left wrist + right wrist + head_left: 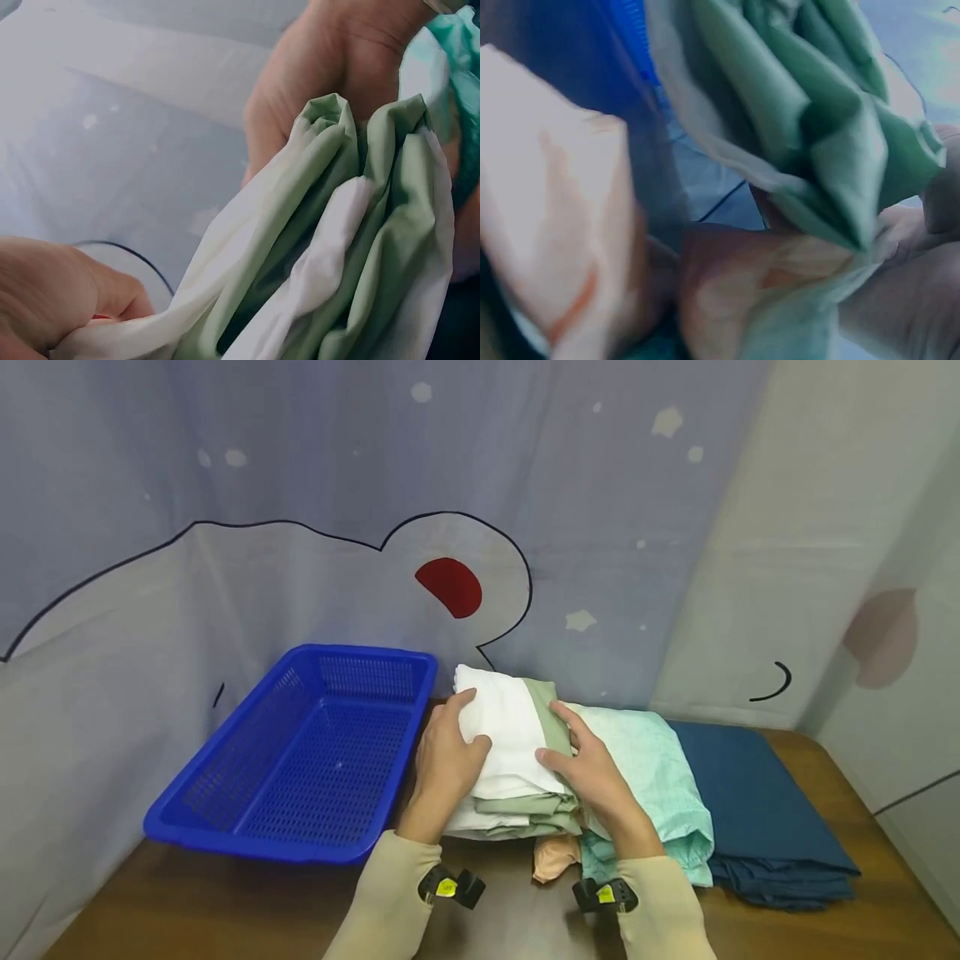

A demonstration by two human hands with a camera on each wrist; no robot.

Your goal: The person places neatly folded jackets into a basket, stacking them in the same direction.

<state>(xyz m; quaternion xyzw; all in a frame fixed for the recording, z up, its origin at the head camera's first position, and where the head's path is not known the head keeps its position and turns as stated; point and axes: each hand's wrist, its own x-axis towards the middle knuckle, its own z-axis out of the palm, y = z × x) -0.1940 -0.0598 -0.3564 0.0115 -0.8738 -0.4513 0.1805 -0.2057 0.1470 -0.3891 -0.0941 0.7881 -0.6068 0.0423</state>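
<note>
A folded white-and-green cloth [502, 727], thick with several layers, sits between my hands right of the basket. My left hand [450, 752] grips its left side, thumb on top. On the green right side, my right hand [592, 768] grips the edge, with its thumb on the upper face. The left wrist view shows the loose folded layers [330, 247] end-on, with the left hand [67, 296] at the lower left and the right hand [337, 60] behind. Some fingers are hidden by the fabric. A peach cloth [557, 857] shows below the folded cloth's near right corner.
A blue plastic basket [429, 693] with slotted sides stands at left on the wooden table [892, 877]. Folded mint-green cloth [652, 760] lies beside my right hand. Further right is folded dark blue cloth [757, 802]. A patterned curtain [600, 527] hangs behind the table.
</note>
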